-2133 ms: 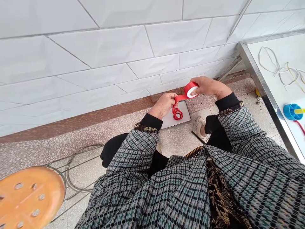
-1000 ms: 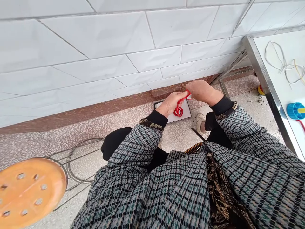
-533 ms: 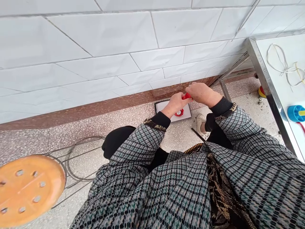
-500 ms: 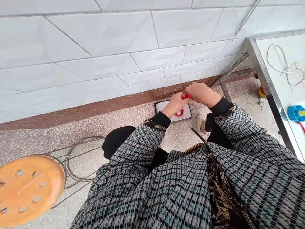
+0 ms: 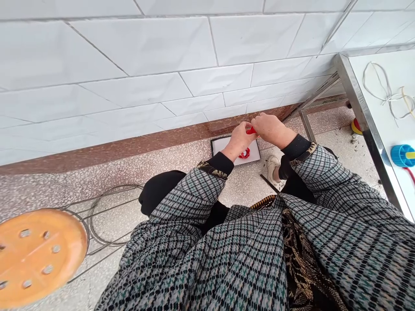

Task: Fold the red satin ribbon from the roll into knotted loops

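A single head-worn camera gives the view, looking forward and steeply down from above the chest. Nearest the lens is the jacket (image 5: 201, 255), which fills the space below both grips and runs off the bottom edge. The left grip (image 5: 239, 140) and right grip (image 5: 271, 129) lie at arm's reach, right of centre, small in the view and seen from behind and above. Beyond them the tiled wall (image 5: 168, 47) spans the top at a slant. Well left of and below the grips, the stool (image 5: 35, 259) is cut by the left edge; to their right, the worktop (image 5: 378, 99) is cut by the right edge.
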Demonstrator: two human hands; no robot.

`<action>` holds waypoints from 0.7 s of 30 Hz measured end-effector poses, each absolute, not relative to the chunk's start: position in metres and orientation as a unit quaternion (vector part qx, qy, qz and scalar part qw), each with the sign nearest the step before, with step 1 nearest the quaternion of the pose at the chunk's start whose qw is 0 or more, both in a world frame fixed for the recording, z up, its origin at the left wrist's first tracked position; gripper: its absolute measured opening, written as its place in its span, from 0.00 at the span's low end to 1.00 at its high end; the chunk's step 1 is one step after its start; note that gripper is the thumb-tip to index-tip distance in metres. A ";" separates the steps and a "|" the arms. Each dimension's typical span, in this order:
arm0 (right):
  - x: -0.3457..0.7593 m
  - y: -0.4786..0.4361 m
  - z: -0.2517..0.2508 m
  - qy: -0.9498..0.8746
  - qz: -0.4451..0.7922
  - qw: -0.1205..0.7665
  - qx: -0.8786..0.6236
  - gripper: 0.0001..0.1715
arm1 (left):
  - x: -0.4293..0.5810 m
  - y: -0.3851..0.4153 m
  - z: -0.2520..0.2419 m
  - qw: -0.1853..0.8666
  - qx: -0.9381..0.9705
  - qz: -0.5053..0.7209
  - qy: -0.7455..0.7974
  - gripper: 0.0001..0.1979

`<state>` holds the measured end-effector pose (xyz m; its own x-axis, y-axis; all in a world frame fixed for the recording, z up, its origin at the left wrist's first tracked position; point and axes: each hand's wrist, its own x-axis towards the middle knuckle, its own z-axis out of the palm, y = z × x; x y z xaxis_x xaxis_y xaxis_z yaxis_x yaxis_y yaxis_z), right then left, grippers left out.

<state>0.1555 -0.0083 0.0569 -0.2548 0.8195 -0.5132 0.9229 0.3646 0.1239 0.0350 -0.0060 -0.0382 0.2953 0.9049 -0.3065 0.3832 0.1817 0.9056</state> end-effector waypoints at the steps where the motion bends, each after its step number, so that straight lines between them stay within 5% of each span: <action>1: 0.156 -0.008 0.056 0.785 -0.100 0.258 0.554 0.22 | 0.035 -0.006 -0.038 0.538 0.603 0.237 0.539 0.12; 12: 0.187 0.008 0.052 0.800 -0.116 0.121 0.576 0.21 | 0.027 0.000 -0.042 0.579 0.573 0.336 0.473 0.08; 21: 0.218 0.023 0.041 0.591 -0.525 -0.258 0.556 0.23 | 0.026 -0.002 -0.010 0.701 0.381 0.420 0.432 0.07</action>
